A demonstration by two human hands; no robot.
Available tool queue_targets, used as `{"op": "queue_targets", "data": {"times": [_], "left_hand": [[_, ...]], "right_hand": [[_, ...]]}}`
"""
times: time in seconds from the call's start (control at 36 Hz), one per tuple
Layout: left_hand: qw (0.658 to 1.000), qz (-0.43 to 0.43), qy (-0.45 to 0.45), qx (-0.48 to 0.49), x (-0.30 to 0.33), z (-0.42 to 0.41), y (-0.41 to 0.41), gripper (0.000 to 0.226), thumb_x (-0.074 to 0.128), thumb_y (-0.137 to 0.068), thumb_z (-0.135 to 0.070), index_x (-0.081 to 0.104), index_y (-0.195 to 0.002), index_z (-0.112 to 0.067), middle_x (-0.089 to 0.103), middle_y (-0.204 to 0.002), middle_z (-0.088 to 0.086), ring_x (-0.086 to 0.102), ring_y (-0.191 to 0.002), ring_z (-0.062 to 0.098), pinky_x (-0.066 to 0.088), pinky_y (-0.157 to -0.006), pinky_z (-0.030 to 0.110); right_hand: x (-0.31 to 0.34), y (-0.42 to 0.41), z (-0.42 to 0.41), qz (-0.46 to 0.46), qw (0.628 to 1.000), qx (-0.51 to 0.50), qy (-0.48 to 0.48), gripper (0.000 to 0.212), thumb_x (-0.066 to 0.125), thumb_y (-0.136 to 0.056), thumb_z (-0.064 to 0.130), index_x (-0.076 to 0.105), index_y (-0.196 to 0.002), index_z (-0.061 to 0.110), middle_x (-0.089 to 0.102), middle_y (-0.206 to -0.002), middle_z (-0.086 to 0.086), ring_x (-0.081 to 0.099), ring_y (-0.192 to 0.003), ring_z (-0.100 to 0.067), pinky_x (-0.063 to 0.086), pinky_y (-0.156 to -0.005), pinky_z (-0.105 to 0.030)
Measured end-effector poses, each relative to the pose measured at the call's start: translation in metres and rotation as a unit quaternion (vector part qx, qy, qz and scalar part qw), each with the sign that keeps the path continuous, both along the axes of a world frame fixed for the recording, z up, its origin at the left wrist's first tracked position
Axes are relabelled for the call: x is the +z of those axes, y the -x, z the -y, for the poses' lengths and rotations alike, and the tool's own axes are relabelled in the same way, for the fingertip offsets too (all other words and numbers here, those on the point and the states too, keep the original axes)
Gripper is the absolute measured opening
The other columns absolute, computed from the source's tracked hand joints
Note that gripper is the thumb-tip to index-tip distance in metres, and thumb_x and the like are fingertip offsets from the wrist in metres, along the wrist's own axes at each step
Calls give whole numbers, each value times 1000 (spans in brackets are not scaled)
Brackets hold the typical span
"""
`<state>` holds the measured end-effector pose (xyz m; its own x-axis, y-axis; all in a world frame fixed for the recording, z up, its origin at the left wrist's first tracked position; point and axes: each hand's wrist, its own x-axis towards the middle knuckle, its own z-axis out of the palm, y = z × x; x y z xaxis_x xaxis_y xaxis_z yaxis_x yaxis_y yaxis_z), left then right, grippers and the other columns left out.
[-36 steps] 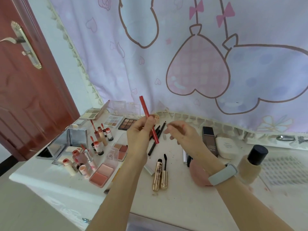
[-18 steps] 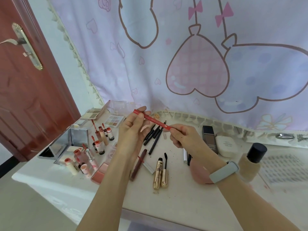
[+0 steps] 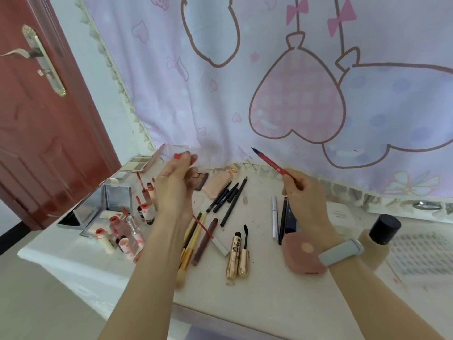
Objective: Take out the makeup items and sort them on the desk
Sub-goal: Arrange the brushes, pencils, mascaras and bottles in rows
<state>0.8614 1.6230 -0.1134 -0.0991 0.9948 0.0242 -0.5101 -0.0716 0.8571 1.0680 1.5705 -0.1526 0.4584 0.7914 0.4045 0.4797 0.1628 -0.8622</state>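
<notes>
My right hand (image 3: 305, 195) grips a thin red liner pen (image 3: 272, 164) above the back of the white desk (image 3: 264, 298). The pen's dark tip is bare and points up and left toward the curtain. My left hand (image 3: 175, 182) is raised over the desk's left half and pinches a small red cap (image 3: 177, 157) at its fingertips. Below the hands lie black pencils (image 3: 229, 195), a gold mascara (image 3: 236, 256) with its wand out, and yellow-handled brushes (image 3: 190, 244).
Lip glosses (image 3: 122, 234) and a mirrored box (image 3: 110, 200) crowd the desk's left end, with palettes (image 3: 138, 163) behind. A pink compact (image 3: 304, 253) and a black-capped foundation bottle (image 3: 381, 233) sit on the right. A door stands at far left.
The left hand held the red pen alone, then both hands held it. Now they have pulled apart: the right keeps the pen with its tip bare, the left has the cap.
</notes>
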Motion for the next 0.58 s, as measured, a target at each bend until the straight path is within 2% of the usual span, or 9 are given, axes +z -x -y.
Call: {"op": "queue_targets", "data": {"times": [0.06,0.08,0.14,0.19,0.31,0.39,0.5,0.58], "left_hand": [[997,-69,3,-22,-1,3,-11,12,60,-91,-17,64,-80,-18,69,-85,-3,55,-67,7,43,-61,19],[995,-99,10,-23,-3,3,-16,12,60,-91,-18,64,-80,-17,69,-84,-3,55,-67,7,43,-63,20],[988,-152,28,-13,-9,1,-22,14,60,-92,-19,64,-79,-15,67,-80,-3,56,-64,7,44,-64,21],[978,-208,33,4,-17,-2,-24,14,59,-92,-20,66,-81,-14,65,-75,-4,55,-60,6,44,-61,19],[958,-285,30,17,-28,-6,-22,10,59,-91,-20,66,-87,-14,62,-70,-4,54,-59,8,44,-64,23],[945,-325,31,-2,-32,-8,-19,10,59,-91,-22,65,-83,-19,64,-72,-2,55,-65,11,46,-69,26],[928,-371,25,-10,-37,-14,-19,19,59,-90,-24,65,-72,-24,66,-72,0,57,-71,17,49,-76,33],[918,-395,22,-23,-41,-17,-21,15,59,-89,-24,72,-90,-16,66,-76,0,58,-77,18,49,-83,34]], "right_hand": [[-2,9,-9,22,1000,10,11,26,47,-95,15,54,-116,30,52,-62,6,44,-49,-6,39,-51,-16],[-5,12,-14,53,998,9,18,28,47,-95,14,57,-119,25,51,-61,8,44,-50,-9,40,-52,-20],[-11,16,-23,122,992,-9,38,28,47,-94,13,64,-116,17,53,-61,12,47,-51,-14,42,-53,-29],[-18,16,-29,185,980,-25,64,27,46,-95,14,66,-113,14,61,-69,5,54,-59,-17,47,-59,-33],[-28,17,-33,342,930,-30,133,30,39,-98,20,64,-113,15,68,-88,-6,59,-80,-23,47,-71,-34],[-32,21,-33,438,879,-32,185,33,33,-100,24,58,-121,18,67,-97,-5,57,-90,-26,36,-72,-32],[-36,29,-33,487,835,-8,256,31,36,-97,34,61,-107,17,62,-106,-3,50,-105,-25,33,-87,-37],[-38,32,-35,480,827,18,291,34,38,-95,38,62,-111,20,59,-112,-2,47,-110,-25,33,-90,-39]]}}
